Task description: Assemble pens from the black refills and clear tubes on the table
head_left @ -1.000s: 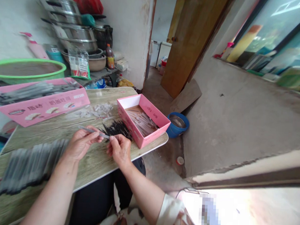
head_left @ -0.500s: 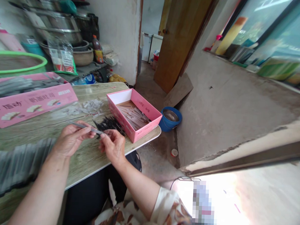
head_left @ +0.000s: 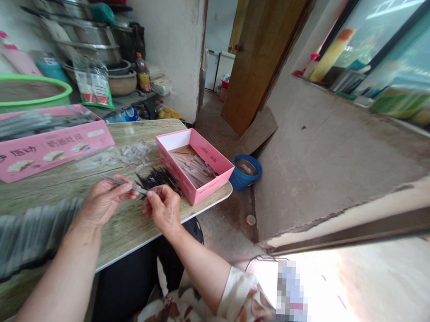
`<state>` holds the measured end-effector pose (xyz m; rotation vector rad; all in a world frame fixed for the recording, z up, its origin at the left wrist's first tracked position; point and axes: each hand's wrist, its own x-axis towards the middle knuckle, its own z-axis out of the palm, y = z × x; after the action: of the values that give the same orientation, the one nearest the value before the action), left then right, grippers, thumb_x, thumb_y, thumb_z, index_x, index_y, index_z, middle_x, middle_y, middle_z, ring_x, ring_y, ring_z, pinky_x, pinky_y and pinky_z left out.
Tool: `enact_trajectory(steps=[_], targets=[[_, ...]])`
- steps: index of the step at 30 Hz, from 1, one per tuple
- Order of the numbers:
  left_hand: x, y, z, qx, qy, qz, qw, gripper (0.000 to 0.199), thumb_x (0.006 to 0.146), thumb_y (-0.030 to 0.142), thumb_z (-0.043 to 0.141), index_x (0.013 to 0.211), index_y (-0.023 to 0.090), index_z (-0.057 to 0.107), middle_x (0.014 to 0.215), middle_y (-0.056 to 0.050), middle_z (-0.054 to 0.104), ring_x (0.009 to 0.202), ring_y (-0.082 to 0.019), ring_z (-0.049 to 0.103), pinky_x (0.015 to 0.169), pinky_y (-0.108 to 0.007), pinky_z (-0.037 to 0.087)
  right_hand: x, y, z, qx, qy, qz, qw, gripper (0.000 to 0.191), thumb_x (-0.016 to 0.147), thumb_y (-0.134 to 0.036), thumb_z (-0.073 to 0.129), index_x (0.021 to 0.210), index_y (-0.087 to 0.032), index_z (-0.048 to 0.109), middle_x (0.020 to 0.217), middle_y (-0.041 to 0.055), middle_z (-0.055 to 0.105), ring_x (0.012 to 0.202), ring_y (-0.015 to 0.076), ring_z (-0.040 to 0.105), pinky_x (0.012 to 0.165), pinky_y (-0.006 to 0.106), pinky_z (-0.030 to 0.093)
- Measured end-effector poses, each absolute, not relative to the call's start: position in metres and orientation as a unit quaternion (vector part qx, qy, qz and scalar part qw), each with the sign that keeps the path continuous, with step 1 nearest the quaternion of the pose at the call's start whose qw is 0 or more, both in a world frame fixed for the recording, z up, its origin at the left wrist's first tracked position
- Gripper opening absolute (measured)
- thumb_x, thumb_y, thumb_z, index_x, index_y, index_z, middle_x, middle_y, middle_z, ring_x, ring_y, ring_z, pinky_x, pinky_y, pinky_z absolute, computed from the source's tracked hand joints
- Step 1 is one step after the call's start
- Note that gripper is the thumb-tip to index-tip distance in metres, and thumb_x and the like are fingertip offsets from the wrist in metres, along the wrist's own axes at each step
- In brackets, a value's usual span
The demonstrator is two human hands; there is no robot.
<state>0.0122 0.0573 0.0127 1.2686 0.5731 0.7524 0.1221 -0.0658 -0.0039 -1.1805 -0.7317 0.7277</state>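
A slim, greyish, translucent stick-like piece [head_left: 139, 189] spans the gap between my two hands over the table. My left hand [head_left: 102, 201] pinches it along its length, with one end poking out to the left. The fingertips of my right hand [head_left: 164, 208] are closed on its right end. Just beyond my right hand lies a heap of thin black pieces [head_left: 159, 178]. Behind that, an open pink box [head_left: 213, 189] holds many slender pale sticks [head_left: 193, 169]. A row of clear sleeves with dark ends [head_left: 26, 240] lies beside my left forearm.
Another pink box [head_left: 64, 149], filled with greyish sleeves, stands at the table's left. Crumpled clear plastic bits [head_left: 130, 153] lie on the wood-patterned table [head_left: 122, 242]. A blue bucket [head_left: 243, 181] is on the floor past the right corner. Stacked pots [head_left: 88, 34] stand behind.
The view has shifted slightly, so everything sits a little further right. Both hands keep nearly the same pose on the stick-like piece.
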Motion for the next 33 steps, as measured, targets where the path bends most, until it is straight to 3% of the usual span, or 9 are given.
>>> enact_trajectory(steps=[4,10,16,21,26,29,33], targets=[[0.008,0.061,0.010,0.570,0.244,0.341,0.707,0.025,0.065,0.023,0.077,0.081,0.012,0.061,0.072,-0.004,0.071,0.060,-0.014,0.064,0.058,-0.023,0.054,0.122,-0.063,-0.003,-0.530,-0.329,0.336,0.706,0.026,0.090,-0.043,0.048,0.082,-0.020,0.055,0.059,-0.0041,0.058,0.040,0.0086,0.052,0.036,0.016,0.038],[0.005,0.064,0.010,0.567,0.244,0.356,0.702,0.024,0.066,0.022,0.077,0.081,0.012,0.061,0.073,-0.005,0.072,0.059,-0.014,0.065,0.058,-0.022,0.055,0.119,-0.061,-0.005,-0.546,-0.334,0.320,0.699,0.020,0.085,-0.040,0.057,0.083,-0.020,0.056,0.061,-0.0044,0.059,0.046,0.0095,0.057,0.041,0.017,0.041],[0.006,0.061,0.013,0.566,0.247,0.357,0.701,0.023,0.066,0.023,0.077,0.080,0.013,0.062,0.070,-0.003,0.071,0.058,-0.014,0.064,0.057,-0.022,0.054,0.118,-0.063,-0.003,-0.554,-0.338,0.339,0.681,0.032,0.090,-0.048,0.048,0.078,-0.020,0.055,0.058,-0.0040,0.059,0.041,0.0083,0.053,0.037,0.016,0.038],[0.006,0.061,0.014,0.564,0.249,0.357,0.702,0.021,0.067,0.022,0.076,0.080,0.013,0.062,0.071,-0.004,0.071,0.059,-0.014,0.064,0.057,-0.022,0.053,0.120,-0.064,-0.002,-0.542,-0.345,0.332,0.691,0.026,0.086,-0.044,0.056,0.079,-0.020,0.056,0.060,-0.0044,0.059,0.044,0.0087,0.055,0.039,0.016,0.040],[0.003,0.055,0.017,0.551,0.229,0.353,0.721,0.019,0.071,0.023,0.074,0.080,0.012,0.061,0.073,-0.005,0.070,0.062,-0.014,0.064,0.059,-0.023,0.052,0.122,-0.066,0.001,-0.549,-0.359,0.353,0.667,0.038,0.090,-0.049,0.046,0.071,-0.018,0.056,0.052,-0.0037,0.056,0.036,0.0091,0.051,0.033,0.018,0.037],[0.002,0.052,0.018,0.540,0.220,0.364,0.726,0.020,0.072,0.025,0.073,0.079,0.013,0.060,0.071,-0.004,0.069,0.061,-0.014,0.063,0.057,-0.024,0.051,0.123,-0.064,0.005,-0.530,-0.373,0.351,0.676,0.028,0.087,-0.044,0.053,0.081,-0.017,0.056,0.058,-0.0033,0.060,0.040,0.0096,0.054,0.036,0.018,0.040],[0.001,0.051,0.015,0.536,0.212,0.383,0.722,0.020,0.073,0.028,0.072,0.078,0.013,0.058,0.068,-0.003,0.067,0.059,-0.014,0.062,0.057,-0.026,0.051,0.124,-0.061,0.009,-0.508,-0.397,0.360,0.674,0.026,0.086,-0.042,0.057,0.077,-0.017,0.054,0.056,-0.0037,0.059,0.038,0.0090,0.052,0.034,0.017,0.037]])
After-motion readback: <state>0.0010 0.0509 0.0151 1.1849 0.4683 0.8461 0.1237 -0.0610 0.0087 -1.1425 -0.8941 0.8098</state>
